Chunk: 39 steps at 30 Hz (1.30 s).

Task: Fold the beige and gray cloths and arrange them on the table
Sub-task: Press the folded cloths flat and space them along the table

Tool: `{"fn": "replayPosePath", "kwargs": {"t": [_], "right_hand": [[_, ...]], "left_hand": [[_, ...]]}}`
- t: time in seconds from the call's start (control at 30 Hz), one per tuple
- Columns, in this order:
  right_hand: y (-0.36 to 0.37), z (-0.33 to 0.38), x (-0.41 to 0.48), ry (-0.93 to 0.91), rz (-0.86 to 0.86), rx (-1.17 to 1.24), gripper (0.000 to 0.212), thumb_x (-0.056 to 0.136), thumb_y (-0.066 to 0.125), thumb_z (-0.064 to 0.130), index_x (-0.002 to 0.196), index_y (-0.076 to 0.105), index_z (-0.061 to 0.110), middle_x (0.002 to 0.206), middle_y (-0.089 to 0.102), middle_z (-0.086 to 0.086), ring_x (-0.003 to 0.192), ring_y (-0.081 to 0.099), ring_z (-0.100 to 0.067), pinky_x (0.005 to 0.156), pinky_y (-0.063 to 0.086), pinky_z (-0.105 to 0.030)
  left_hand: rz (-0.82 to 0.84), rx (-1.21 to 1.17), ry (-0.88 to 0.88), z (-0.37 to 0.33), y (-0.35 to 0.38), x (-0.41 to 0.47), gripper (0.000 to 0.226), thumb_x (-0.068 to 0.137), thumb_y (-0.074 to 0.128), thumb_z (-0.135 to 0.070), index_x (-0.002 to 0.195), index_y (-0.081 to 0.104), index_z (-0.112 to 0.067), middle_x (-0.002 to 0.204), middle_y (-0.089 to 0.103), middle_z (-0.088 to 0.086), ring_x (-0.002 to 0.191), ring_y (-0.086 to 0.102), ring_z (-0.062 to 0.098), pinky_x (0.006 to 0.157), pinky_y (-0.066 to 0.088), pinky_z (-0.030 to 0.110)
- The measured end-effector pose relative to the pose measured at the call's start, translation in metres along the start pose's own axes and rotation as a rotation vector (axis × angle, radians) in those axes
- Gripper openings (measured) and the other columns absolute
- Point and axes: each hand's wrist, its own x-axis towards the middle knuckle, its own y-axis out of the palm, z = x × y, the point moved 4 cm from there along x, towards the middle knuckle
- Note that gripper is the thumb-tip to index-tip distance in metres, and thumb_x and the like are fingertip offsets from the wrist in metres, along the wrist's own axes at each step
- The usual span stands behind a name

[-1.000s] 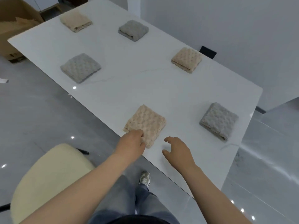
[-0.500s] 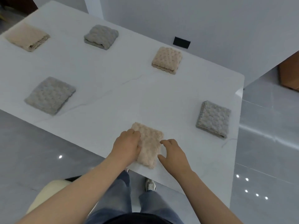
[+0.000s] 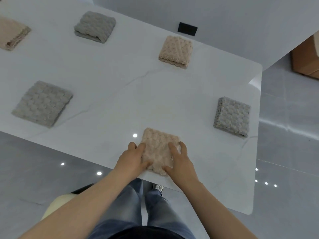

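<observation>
Presently the step in hand appears to be squaring the folded beige bobble-textured cloth [image 3: 159, 149], which lies flat at the near edge of the white marble-veined worktop [image 3: 120, 80]. The left hand [image 3: 133, 159] and right hand [image 3: 181, 163] flank it, one on each side. Grip state: both grips are fairly wide, with the fingers extended rather than curled. The left fingers [image 3: 141, 146] lie along the cloth's left edge, the right fingers [image 3: 172, 147] rest on its right part, and both thumbs meet the near edge. Neither grip lifts or pinches the cloth. To do this step well, press inward evenly from both sides and align the layers. Then draw the cloth clear of the worktop edge, in line with the folded gray cloth [image 3: 232, 116] to the right. Avoid dragging one side only, which would likely skew the fold.
</observation>
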Motion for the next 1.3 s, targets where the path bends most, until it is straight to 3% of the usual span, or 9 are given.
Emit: {"fn": "replayPosePath", "kwargs": {"t": [0.07,0.23,0.37,0.57,0.77,0.87,1.03,1.2,1.3], "right_hand": [[0.004,-0.002,0.002,0.002,-0.007,0.0,0.083,0.084,0.07,0.031,0.149,0.018,0.029,0.159,-0.004,-0.005,0.112,0.058,-0.031,0.091,0.05,-0.036],[0.01,-0.004,0.006,-0.002,0.004,0.01,0.088,0.083,0.071,0.027,0.151,0.014,0.029,0.158,-0.006,-0.006,0.122,0.051,-0.031,0.094,0.049,-0.036],[0.011,-0.003,0.011,0.008,0.031,0.031,0.092,0.082,0.071,0.024,0.152,0.011,0.029,0.158,-0.004,-0.005,0.118,0.054,-0.033,0.092,0.048,-0.035],[0.011,0.001,0.02,0.009,0.038,0.041,0.094,0.082,0.071,0.02,0.152,0.008,0.027,0.158,-0.005,-0.002,0.117,0.054,-0.031,0.088,0.049,-0.033],[0.004,0.01,0.032,0.002,0.026,0.047,0.095,0.081,0.071,0.021,0.152,0.008,0.027,0.158,-0.005,-0.002,0.111,0.057,-0.031,0.084,0.049,-0.032],[0.0,0.015,0.039,-0.006,0.015,0.045,0.095,0.081,0.071,0.022,0.152,0.008,0.027,0.157,-0.004,-0.003,0.111,0.057,-0.032,0.084,0.049,-0.032],[-0.003,0.02,0.047,-0.004,0.011,0.05,0.097,0.08,0.072,0.023,0.152,0.007,0.026,0.157,-0.003,-0.003,0.109,0.058,-0.031,0.083,0.05,-0.031],[-0.007,0.025,0.053,-0.006,0.015,0.047,0.096,0.082,0.072,0.024,0.153,0.006,0.026,0.158,-0.004,-0.004,0.11,0.058,-0.03,0.084,0.05,-0.032],[-0.009,0.028,0.055,-0.016,0.014,0.046,0.097,0.082,0.071,0.022,0.153,0.006,0.025,0.157,-0.002,-0.005,0.109,0.058,-0.03,0.082,0.05,-0.031]], "left_hand": [[-0.015,-0.051,-0.025,-0.001,0.002,0.001,0.049,0.092,0.049,-0.047,0.131,0.037,-0.021,0.109,0.042,0.006,0.08,0.056,0.023,0.072,0.047,0.03],[-0.014,-0.07,-0.033,0.003,0.009,0.004,0.051,0.087,0.052,-0.013,0.134,0.034,-0.02,0.103,0.035,0.006,0.072,0.052,0.024,0.067,0.049,0.032],[0.003,-0.114,-0.025,0.009,0.009,0.006,0.056,0.083,0.05,-0.002,0.134,0.034,-0.02,0.102,0.036,0.007,0.072,0.051,0.023,0.066,0.048,0.03],[-0.022,-0.095,-0.014,0.012,0.005,0.012,0.055,0.083,0.051,-0.002,0.133,0.036,-0.019,0.104,0.038,0.007,0.075,0.054,0.025,0.063,0.044,0.029],[-0.061,-0.094,0.024,0.015,-0.007,0.023,0.054,0.084,0.05,-0.001,0.134,0.037,-0.015,0.1,0.035,0.005,0.076,0.05,0.022,0.052,0.029,0.016],[-0.075,-0.091,0.032,0.015,-0.015,0.029,0.054,0.084,0.05,-0.001,0.134,0.038,-0.014,0.1,0.035,0.005,0.077,0.051,0.024,0.057,0.034,0.024],[-0.088,-0.082,0.044,0.016,-0.023,0.035,0.052,0.083,0.05,0.0,0.132,0.04,-0.012,0.1,0.036,0.005,0.078,0.051,0.023,0.062,0.038,0.026],[-0.092,-0.085,0.058,0.019,-0.028,0.043,0.048,0.083,0.05,0.0,0.129,0.042,-0.012,0.1,0.034,0.004,0.076,0.048,0.021,0.053,0.028,0.013],[-0.094,-0.087,0.059,0.021,-0.03,0.044,0.045,0.083,0.051,0.0,0.127,0.044,-0.01,0.099,0.035,0.004,0.075,0.047,0.02,0.052,0.026,0.011]]}}
